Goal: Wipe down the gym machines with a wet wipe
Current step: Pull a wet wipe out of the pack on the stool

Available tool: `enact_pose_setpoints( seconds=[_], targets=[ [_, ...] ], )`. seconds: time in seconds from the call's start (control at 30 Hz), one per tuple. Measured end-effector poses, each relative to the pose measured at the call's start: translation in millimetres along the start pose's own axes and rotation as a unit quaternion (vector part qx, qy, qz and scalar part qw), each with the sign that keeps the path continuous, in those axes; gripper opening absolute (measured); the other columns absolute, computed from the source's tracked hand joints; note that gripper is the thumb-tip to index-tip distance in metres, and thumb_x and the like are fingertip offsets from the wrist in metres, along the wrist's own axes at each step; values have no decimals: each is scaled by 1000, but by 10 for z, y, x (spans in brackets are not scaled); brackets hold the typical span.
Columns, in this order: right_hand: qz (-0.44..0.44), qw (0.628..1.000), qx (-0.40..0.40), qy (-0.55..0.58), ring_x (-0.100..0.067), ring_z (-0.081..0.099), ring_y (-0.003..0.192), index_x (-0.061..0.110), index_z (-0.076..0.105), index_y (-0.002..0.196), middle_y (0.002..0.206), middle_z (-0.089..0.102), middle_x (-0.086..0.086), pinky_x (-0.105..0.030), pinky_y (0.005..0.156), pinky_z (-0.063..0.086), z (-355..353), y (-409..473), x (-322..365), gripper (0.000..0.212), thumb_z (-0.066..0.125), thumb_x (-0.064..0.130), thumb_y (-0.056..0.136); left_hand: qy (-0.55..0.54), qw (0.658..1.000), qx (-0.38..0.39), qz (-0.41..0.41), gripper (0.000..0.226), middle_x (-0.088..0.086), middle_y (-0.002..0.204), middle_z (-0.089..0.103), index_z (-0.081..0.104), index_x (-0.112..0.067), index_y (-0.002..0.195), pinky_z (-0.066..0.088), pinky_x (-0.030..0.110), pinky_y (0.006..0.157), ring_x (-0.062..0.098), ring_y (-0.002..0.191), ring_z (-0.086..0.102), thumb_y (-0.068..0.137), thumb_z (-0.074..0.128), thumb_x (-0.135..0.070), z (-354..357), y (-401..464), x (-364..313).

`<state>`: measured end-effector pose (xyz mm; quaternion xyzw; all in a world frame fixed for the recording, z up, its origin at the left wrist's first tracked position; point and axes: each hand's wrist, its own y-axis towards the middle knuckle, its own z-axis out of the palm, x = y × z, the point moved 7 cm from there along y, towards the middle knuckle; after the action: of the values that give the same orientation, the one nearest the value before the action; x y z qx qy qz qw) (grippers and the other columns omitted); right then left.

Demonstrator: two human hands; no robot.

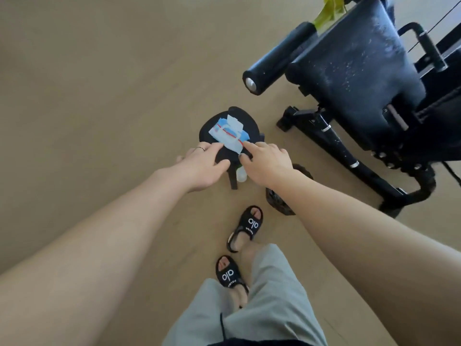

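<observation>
Left hand (203, 166) and right hand (268, 161) grips: fingertips on the wipe pack (228, 132) near end, pinch vs touch unclear; pack lies lid-up on black bag (250, 122) on floor (99, 96) by machine (354, 66), which fits pulling a wipe or reclosing, and either needs the pack held steady.

Smooth tan floor (99, 83), soft even light

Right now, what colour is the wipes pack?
The wipes pack is light blue and white, red stripe; head view.
</observation>
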<state>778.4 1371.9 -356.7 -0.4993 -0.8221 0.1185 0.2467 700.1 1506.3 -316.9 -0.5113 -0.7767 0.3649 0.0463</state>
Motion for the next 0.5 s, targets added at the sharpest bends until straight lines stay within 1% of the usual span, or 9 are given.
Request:
enact_pose_setpoints(
  seconds=[0.07, 0.1, 0.2, 0.3, 0.33, 0.4, 0.5],
  targets=[
    [5, 1000, 1, 14, -28, 48, 131, 30, 39, 152, 144, 53, -4, -47, 108, 39, 72, 295, -24, 50, 32, 47, 106, 13, 1000, 1, 12, 58, -5, 165, 20, 22, -34, 158, 25, 45, 118, 25, 147, 28, 104, 37, -49, -66, 345, 36],
    [6, 1000, -2, 18, -29, 50, 128, 29, 39, 152, 144, 53, -5, -47, 106, 42, 109, 461, -39, 49, 33, 46, 106, 18, 1000, 4, 16, 58, -4, 164, 21, 22, -33, 158, 26, 44, 117, 26, 145, 30, 104, 38, -49, -83, 532, 59],
    [15, 999, -15, 44, -27, 56, 115, 24, 44, 147, 139, 55, -7, -44, 94, 52, 264, 995, -101, 46, 40, 42, 105, 21, 999, 6, 26, 57, -3, 161, 28, 27, -32, 156, 30, 45, 115, 25, 139, 38, 103, 42, -45, -93, 1092, 147],
    [36, 995, -20, 94, -22, 58, 108, 22, 44, 148, 139, 54, -5, -42, 86, 57, 490, 1503, -158, 48, 45, 40, 104, 18, 999, 7, 39, 56, -2, 156, 33, 30, -30, 154, 37, 46, 111, 24, 128, 49, 102, 46, -41, -34, 1660, 238],
    [43, 993, -21, 108, -21, 58, 107, 22, 45, 148, 138, 54, -5, -40, 85, 58, 581, 1659, -178, 48, 46, 40, 104, 17, 999, 8, 45, 55, -2, 156, 33, 31, -30, 154, 37, 46, 111, 24, 127, 50, 102, 46, -40, -1, 1846, 272],
    [56, 989, -24, 136, -19, 57, 108, 20, 46, 147, 138, 52, -4, -33, 84, 56, 761, 1942, -253, 45, 46, 36, 104, 11, 998, 16, 61, 55, -2, 157, 33, 32, -29, 154, 37, 45, 112, 24, 133, 45, 102, 48, -36, 99, 2229, 338],
    [65, 981, -48, 176, -18, 54, 117, 19, 48, 147, 142, 51, -2, -24, 84, 47, 1068, 2280, -339, 43, 48, 28, 105, 15, 996, 18, 91, 54, 0, 155, 36, 35, -27, 153, 40, 45, 110, 23, 134, 43, 101, 49, -34, 274, 2779, 467]
  ],
)
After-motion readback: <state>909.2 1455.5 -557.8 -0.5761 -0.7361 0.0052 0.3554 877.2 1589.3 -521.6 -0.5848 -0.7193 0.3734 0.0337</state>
